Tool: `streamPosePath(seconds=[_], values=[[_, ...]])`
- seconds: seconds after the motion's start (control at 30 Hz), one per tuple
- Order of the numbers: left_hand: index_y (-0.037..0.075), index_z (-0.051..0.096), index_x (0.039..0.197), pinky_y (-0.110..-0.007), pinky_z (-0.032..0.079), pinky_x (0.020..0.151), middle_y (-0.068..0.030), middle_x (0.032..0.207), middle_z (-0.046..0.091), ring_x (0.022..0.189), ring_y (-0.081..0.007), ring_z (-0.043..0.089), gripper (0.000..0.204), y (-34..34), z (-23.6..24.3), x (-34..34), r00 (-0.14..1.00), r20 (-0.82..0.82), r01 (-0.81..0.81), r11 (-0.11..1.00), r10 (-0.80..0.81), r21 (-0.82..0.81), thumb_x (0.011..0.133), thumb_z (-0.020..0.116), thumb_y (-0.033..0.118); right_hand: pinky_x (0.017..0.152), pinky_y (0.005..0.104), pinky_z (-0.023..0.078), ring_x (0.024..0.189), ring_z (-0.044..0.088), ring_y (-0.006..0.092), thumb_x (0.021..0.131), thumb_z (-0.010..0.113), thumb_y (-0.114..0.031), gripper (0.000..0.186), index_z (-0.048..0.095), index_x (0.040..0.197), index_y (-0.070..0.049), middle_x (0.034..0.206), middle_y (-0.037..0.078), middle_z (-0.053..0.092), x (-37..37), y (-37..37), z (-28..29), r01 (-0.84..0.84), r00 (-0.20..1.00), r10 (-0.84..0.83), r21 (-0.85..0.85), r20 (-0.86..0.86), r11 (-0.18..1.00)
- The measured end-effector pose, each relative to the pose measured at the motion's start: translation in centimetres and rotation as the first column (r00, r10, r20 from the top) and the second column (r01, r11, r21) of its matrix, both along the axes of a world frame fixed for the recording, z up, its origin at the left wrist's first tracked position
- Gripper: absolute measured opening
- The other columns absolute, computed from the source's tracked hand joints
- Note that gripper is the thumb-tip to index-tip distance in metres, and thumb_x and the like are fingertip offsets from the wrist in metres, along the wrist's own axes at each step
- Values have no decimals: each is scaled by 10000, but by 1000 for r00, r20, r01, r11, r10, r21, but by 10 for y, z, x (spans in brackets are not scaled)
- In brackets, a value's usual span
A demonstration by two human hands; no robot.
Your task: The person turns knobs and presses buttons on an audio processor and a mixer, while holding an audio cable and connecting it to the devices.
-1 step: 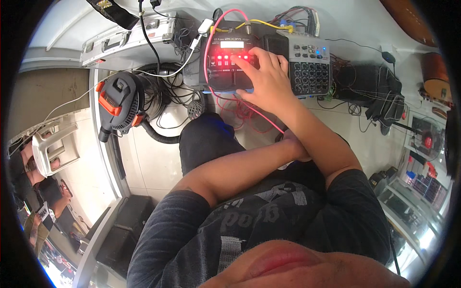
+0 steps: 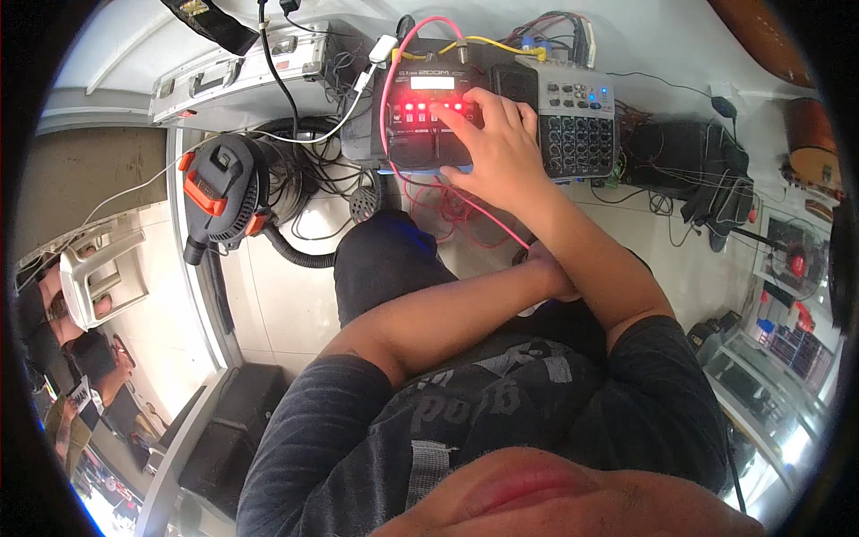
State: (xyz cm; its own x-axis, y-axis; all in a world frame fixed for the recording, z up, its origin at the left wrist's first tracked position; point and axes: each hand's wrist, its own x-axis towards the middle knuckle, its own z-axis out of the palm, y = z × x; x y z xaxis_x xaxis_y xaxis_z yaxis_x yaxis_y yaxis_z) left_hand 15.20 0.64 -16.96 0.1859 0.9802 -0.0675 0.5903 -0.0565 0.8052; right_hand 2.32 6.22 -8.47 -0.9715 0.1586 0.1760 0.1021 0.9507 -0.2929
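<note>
My right hand reaches over a dark multi-effects pedal with a lit display and a row of red lights. Its fingers are spread. The index fingertip rests at the row of lights, and the thumb is by the pedal's near edge. A pinkish-red cable arches over the pedal and runs down toward my lap. My left hand lies low under my right forearm, its fingers mostly hidden. Beside the pedal, to the right, stands a grey audio mixer with many knobs.
A black and orange vacuum cleaner with a ribbed hose stands on the left. Behind it lies a silver case. Tangled black cables and red wires cover floor nearby. A white stool and other people are far left.
</note>
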Motion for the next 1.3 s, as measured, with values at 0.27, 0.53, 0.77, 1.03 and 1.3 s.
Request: streamPosePath(seconds=[0.27,0.53,0.77,1.03,1.3], values=[[267,580,1628,-456,409,1281,-50,1707,552,1581,-293,498,551,1,-11,6,999,-38,19,1000,-19,8,1107,547,443,1197,583,325,1422,528,340,746,983,-347,865,640,1535,-257,1487,131,547,0,-1,0,1,1000,-1,-14,-2,1000],[272,576,1632,-458,418,1275,-44,1709,550,1580,-290,500,551,1,-11,8,997,-58,40,999,-41,-15,1108,541,439,1178,555,349,1330,594,286,713,1005,-315,899,619,1517,-201,1462,93,561,2,2,-5,24,999,-25,-21,-30,999],[274,578,1633,-462,422,1274,-43,1709,548,1584,-290,494,556,0,-18,12,999,-37,-3,1000,3,8,1108,544,455,1179,554,348,1338,593,290,711,1001,-325,879,635,1498,-190,1456,90,570,0,0,-4,17,999,-18,-17,-52,1000],[279,588,1624,-459,430,1267,-40,1703,556,1575,-287,504,554,-1,-2,2,998,-60,1,999,-3,-36,1106,549,470,1189,555,340,1362,579,297,721,994,-340,866,640,1497,-194,1473,95,568,1,0,-5,22,999,-23,-13,-45,1000],[278,593,1621,-452,419,1274,-35,1701,562,1576,-285,504,545,-2,1,0,994,-103,42,999,-45,-28,1105,553,448,1203,559,325,1378,566,303,728,996,-359,867,638,1503,-204,1485,94,556,0,-1,-5,23,999,-23,-8,-32,1000]])
